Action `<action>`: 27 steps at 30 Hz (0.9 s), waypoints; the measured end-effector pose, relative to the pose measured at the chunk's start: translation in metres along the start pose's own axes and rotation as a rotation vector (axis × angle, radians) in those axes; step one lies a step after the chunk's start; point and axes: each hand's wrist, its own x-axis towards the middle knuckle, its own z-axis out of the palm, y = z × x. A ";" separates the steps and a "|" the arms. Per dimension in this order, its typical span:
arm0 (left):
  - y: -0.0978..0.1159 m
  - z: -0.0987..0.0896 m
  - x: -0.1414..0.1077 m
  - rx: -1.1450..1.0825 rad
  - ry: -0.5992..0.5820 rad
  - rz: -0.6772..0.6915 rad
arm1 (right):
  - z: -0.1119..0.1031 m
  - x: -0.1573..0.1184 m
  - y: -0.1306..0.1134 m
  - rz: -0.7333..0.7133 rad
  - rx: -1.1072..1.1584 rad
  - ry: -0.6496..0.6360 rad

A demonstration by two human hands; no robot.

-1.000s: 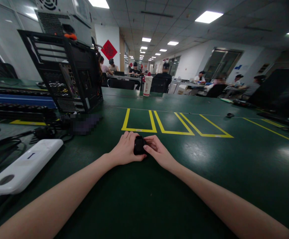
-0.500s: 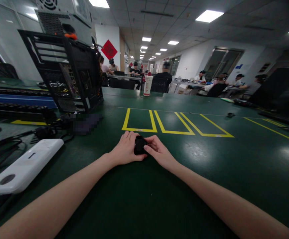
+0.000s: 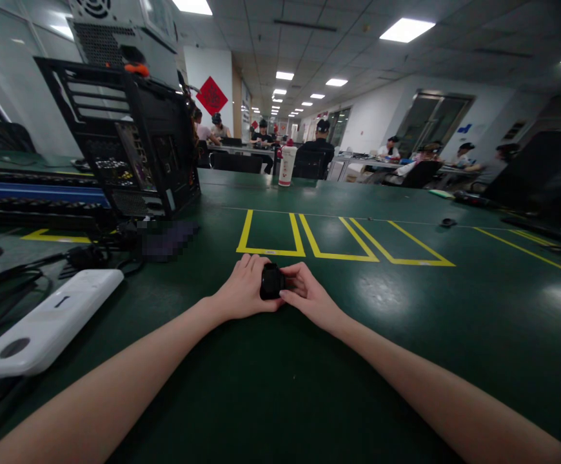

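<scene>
A small black rounded object (image 3: 271, 281) with a dark, smooth face rests at the green table's middle, between my two hands; its exact kind is hard to make out. My left hand (image 3: 246, 287) curls round its left side, with the thumb below and the fingers behind. From the right, my right hand (image 3: 308, 295) pinches the object's edge, thumb at the lower right and fingertips beside it. Both hands lie low over the green table (image 3: 300, 386). The object's back and left side are hidden by my left fingers.
Yellow tape outlines (image 3: 271, 252) mark the table just beyond my hands. On the left are a white power strip-like device (image 3: 62, 316), black cables (image 3: 9, 290) and an open computer case (image 3: 149, 142). A paper cup (image 3: 287, 166) stands at the far edge. People sit at tables behind.
My right thumb has shifted slightly down, from the object's face to its lower right edge. My left hand and the object have hardly moved.
</scene>
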 end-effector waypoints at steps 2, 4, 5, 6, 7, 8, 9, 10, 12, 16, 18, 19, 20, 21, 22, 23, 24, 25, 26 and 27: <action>0.000 0.001 0.000 -0.001 0.007 0.002 | 0.000 0.000 -0.001 0.012 0.008 0.010; 0.000 0.001 0.000 0.006 0.011 0.005 | 0.001 0.000 -0.001 0.014 0.005 0.018; 0.000 0.002 0.000 0.010 0.012 0.007 | 0.001 0.000 -0.001 0.010 -0.001 0.023; 0.000 0.002 0.000 0.015 0.012 0.008 | 0.001 0.000 0.000 0.005 -0.008 0.029; 0.000 0.002 0.000 0.018 0.013 0.007 | 0.001 0.001 0.001 0.003 -0.019 0.031; 0.000 0.002 0.000 0.019 0.012 0.006 | 0.001 0.001 0.002 0.005 -0.030 0.030; 0.000 0.002 0.000 0.018 0.013 0.005 | 0.001 0.001 0.002 0.009 -0.040 0.027; 0.000 0.002 0.000 0.016 0.010 0.004 | 0.000 0.002 0.003 0.016 -0.049 0.020; -0.001 0.002 0.000 0.011 0.008 0.000 | 0.000 0.002 0.003 0.021 -0.058 -0.001; -0.001 0.002 0.000 0.013 0.012 0.005 | 0.000 0.000 0.002 -0.019 -0.030 -0.005; -0.001 0.002 0.000 0.011 0.017 0.011 | 0.001 0.000 0.001 -0.017 -0.005 0.011; -0.001 0.002 0.000 0.009 0.020 0.011 | 0.001 0.000 0.001 -0.012 0.002 0.020; -0.001 0.002 0.000 0.007 0.023 0.011 | 0.001 -0.001 0.001 -0.007 0.004 0.028; -0.001 0.002 0.000 0.006 0.025 0.011 | 0.001 0.000 0.001 -0.003 0.001 0.032; -0.001 0.002 0.000 0.007 0.025 0.011 | 0.001 0.000 0.001 -0.002 -0.006 0.036; -0.001 0.002 0.000 0.008 0.022 0.012 | 0.001 0.000 0.001 -0.002 -0.012 0.041; -0.001 0.002 0.000 0.009 0.018 0.013 | 0.001 0.000 0.001 -0.001 -0.018 0.042; -0.001 0.002 0.000 0.008 0.015 0.013 | 0.001 0.001 0.001 0.003 -0.025 0.039; -0.002 0.002 0.000 0.006 0.014 0.013 | 0.001 0.001 0.002 0.009 -0.034 0.033; -0.002 0.002 0.000 0.003 0.014 0.012 | 0.000 0.001 0.002 0.017 -0.043 0.025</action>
